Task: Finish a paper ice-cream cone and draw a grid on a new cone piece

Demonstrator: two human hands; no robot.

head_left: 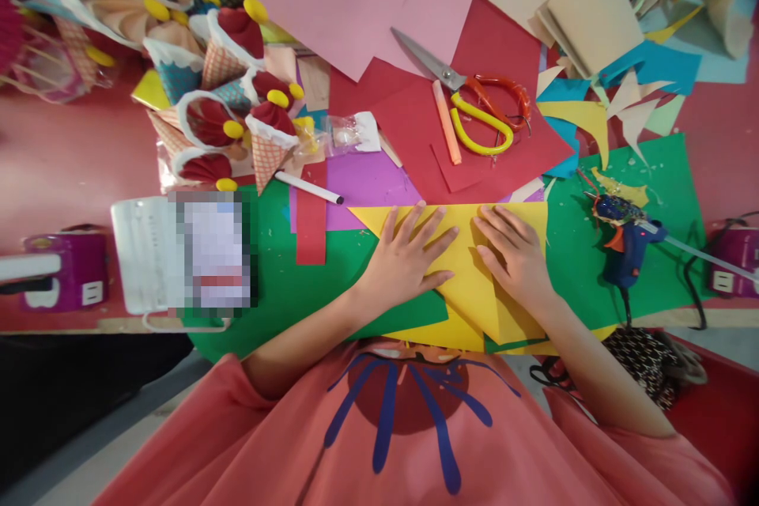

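Coral T-shirt fabric (266,443) with blue streaks is seen nearest. Folded yellow paper (473,300) is laid over a green sheet (296,292), pressed by the left hand (403,261), fingers spread, and the right hand (522,261), likewise unclenched.

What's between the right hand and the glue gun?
In the head view, a strip of yellow paper beside the right hand, then green sheet.

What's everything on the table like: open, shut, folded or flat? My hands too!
Yellow paper, folded
Left hand, open, fingers spread on the yellow paper
Right hand, open, resting on the yellow paper
Scissors, blades look shut, not held
Glue gun, lying down, glue stick poking out, can't tell if hot
Red strip, flat
Green paper, flat, partly covered
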